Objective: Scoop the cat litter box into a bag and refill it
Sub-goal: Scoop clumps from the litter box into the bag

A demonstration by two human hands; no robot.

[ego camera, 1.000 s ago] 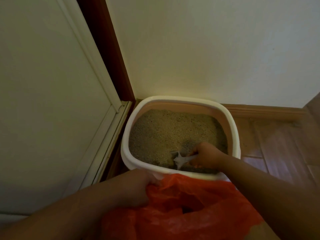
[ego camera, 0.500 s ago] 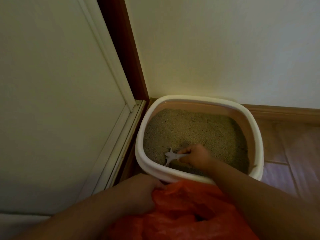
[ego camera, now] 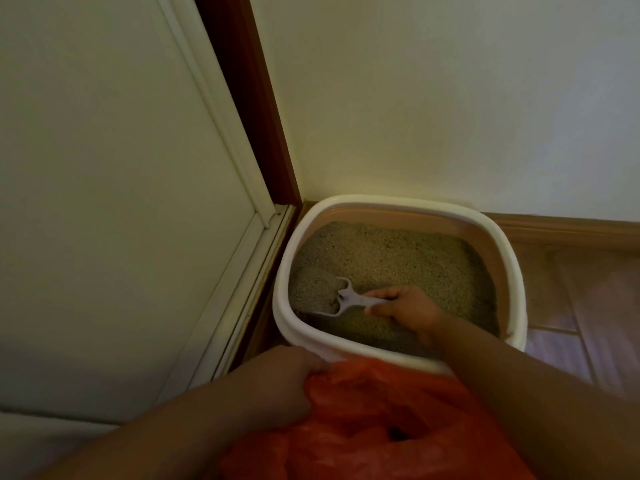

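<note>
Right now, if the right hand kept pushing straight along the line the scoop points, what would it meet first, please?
The right hand points the scoop leftward, its blade already in the litter. Beyond more litter, it would probably meet the litter box left wall first; depth is uncertain.

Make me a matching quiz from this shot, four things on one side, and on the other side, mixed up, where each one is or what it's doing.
Things:
1. scoop
2. orange bag
3. litter box
4. left hand

Places or states:
A. stands on the floor in the corner by the wall
B. grips the edge of the bag
C. held by the right hand, head down in the litter
D. held open just in front of the box's near rim

Pairs: 1-C, 2-D, 3-A, 4-B
</note>
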